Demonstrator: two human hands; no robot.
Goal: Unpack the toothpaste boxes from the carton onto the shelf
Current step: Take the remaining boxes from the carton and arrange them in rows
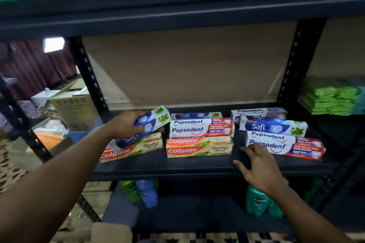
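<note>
Head view, nearest first: a cardboard flap (111, 231) at the bottom edge is probably the carton, though too little of it shows to be sure. Above it the right hand (260, 169) hovers over the front lip of the shelf (177, 165), fingers spread and holding nothing. Its fingertips lie just beside the front Pepsodent box (286, 146); contact cannot be told. Well apart, the left hand (126, 124) grips a Safi box (153, 121) around its middle, above the left Colgate box (134, 149). The held box is tilted, its long axis running from low left to high right, while every shelved box lies flat with its long axis left to right.

Bare shelf shows behind the left Colgate box, just left of the rear Safi box (195, 115). That gap looks like the likely spot, and the left hand is much the nearer. The placing would turn on levelling the box to match the row.
</note>
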